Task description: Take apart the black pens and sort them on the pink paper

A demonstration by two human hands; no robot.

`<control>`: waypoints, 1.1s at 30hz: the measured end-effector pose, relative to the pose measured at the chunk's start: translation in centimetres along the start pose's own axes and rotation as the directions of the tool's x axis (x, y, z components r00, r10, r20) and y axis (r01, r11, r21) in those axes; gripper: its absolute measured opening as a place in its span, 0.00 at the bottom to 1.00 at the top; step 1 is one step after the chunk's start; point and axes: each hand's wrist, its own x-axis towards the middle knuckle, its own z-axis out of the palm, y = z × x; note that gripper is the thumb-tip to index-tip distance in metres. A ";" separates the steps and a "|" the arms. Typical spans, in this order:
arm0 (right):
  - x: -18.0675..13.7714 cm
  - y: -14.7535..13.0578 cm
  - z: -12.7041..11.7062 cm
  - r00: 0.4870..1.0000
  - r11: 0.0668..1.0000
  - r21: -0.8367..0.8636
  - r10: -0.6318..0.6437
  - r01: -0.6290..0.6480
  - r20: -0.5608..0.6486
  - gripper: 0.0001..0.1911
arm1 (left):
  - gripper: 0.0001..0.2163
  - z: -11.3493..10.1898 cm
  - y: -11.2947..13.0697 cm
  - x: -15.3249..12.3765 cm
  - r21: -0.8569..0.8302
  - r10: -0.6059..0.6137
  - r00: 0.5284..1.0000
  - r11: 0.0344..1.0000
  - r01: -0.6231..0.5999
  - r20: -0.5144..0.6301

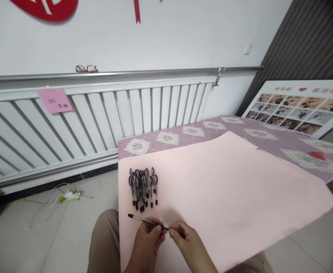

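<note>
Item 1, your left hand [147, 237]: fingers curled and pinched round the barrel of a pen [147, 221], gripping near its right end.

Item 2, your right hand [187, 242]: fingertips [173, 232] pressed together on a small dark piece [181, 231], seemingly the pen's cap, though too small to tell surely. The two sets of fingertips nearly meet at the pen's right end.

Item 3, the pen: thin, clear-barrelled, dark at its far tip. Long axis nearly level, running left and slightly away from your fingers; the dark tip points left, off your left knuckles, over the near left part of the sheet.

Item 4, pink sheet [226, 189]: large, flat, directly under both hands, spreading away and to the right of your fingers.

Item 5, heap of pens [142, 187]: black-capped, bunched side by side, lying just beyond your left fingers on the sheet, apart from the held pen. Their long axes run away from you, roughly crosswise to the held pen. Nothing lies between heap and fingers.

Item 6, purple patterned cloth [183, 132]: beyond the sheet, far from your fingers.

Item 7, photo board [297, 108]: leaning far right of your right hand.

Item 8, white radiator [98, 113]: beyond and left of your left fingers, bearing a pink note [54, 100]; eyeglasses [86, 68] on the ledge above.

Item 9, cable and small board [69, 196]: on the floor left of your left hand.
</note>
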 end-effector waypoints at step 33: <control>1.1 1.5 -2.2 0.955 0.846 -0.446 -0.285 0.292 0.086 0.08 | 0.15 1.2 -2.9 2.9 -0.050 -0.181 0.977 0.981 0.188 0.117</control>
